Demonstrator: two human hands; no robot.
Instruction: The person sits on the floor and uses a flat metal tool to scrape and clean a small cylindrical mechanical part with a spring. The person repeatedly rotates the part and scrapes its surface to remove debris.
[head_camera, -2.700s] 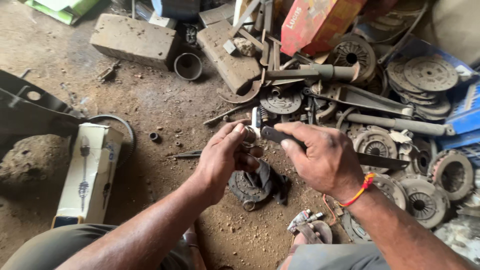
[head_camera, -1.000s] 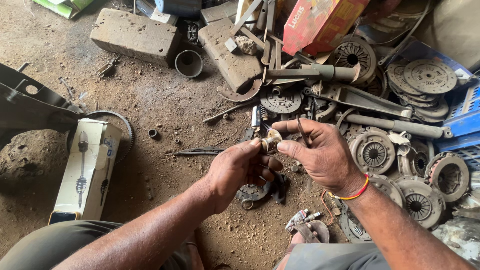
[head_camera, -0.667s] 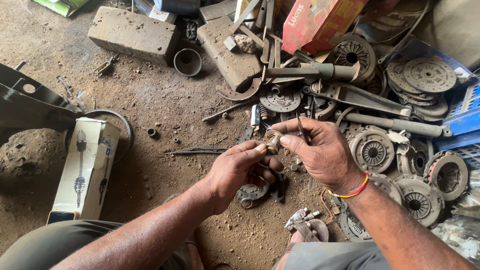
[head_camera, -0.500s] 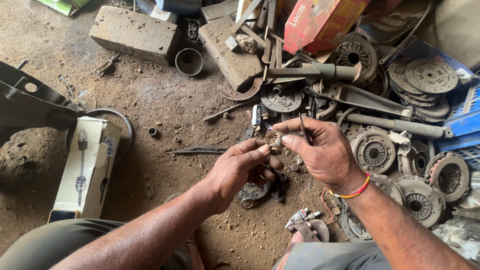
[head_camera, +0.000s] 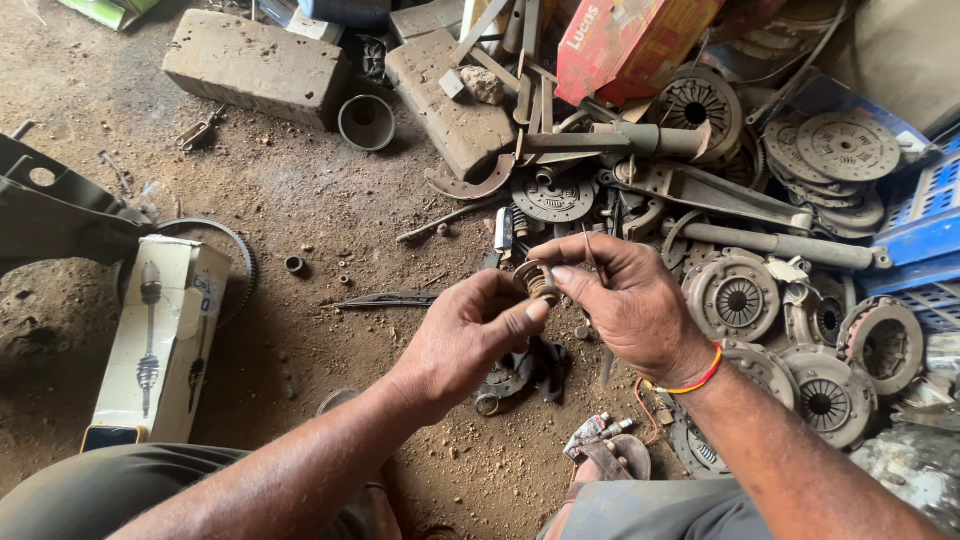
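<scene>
I have both hands up over the dirt floor (head_camera: 300, 220), working one small rusty coil spring (head_camera: 539, 280) between them. My left hand (head_camera: 470, 335) comes in from 7 o'clock and its fingers are closed on the spring from below, thumb tip pressed against the side of it. My right hand (head_camera: 625, 305) comes in from 4 o'clock; thumb and forefinger pinch the same spring from above, and a thin metal rod (head_camera: 592, 255) is tucked under those fingers, sticking out toward 12 o'clock.

The spring sits in mid-air, straight above the dark clutch part (head_camera: 520, 370) lying on the floor at 6 o'clock of it.

To do this well, I judge that I should keep the left grip steady as the anchor and let the right fingers do the fine turning. The spring looks rusty and stiff, so a slow twist beats a jerk; if it slips it could vanish among the clutch plates (head_camera: 740, 300) piled at 3 o'clock. I would keep it low, over bare ground. The white carton (head_camera: 160, 345) at 9 o'clock is well apart.
</scene>
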